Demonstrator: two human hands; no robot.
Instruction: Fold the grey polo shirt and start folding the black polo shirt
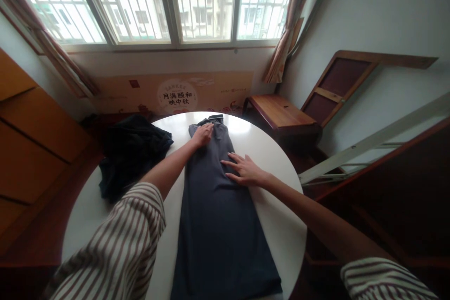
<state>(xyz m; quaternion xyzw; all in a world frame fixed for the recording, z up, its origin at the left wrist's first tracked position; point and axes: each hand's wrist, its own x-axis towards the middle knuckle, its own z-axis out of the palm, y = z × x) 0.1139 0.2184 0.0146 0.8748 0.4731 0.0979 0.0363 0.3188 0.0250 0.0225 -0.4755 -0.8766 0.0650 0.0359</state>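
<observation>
A long dark grey garment (218, 215), folded lengthwise, lies down the middle of a round white table (277, 225). My left hand (203, 134) rests flat on its far end near the waistband, fingers together and stretched out. On the garment's right edge near the middle, my right hand (244, 169) lies flat with the fingers spread. Neither hand holds anything. Both arms wear striped sleeves.
A heap of dark clothes (131, 154) sits on the table's left side. A wooden bench (281, 112) and a leaning wooden panel (337, 84) stand at the right. Wooden cabinets (35, 140) line the left. A cardboard sheet (176, 91) leans under the window.
</observation>
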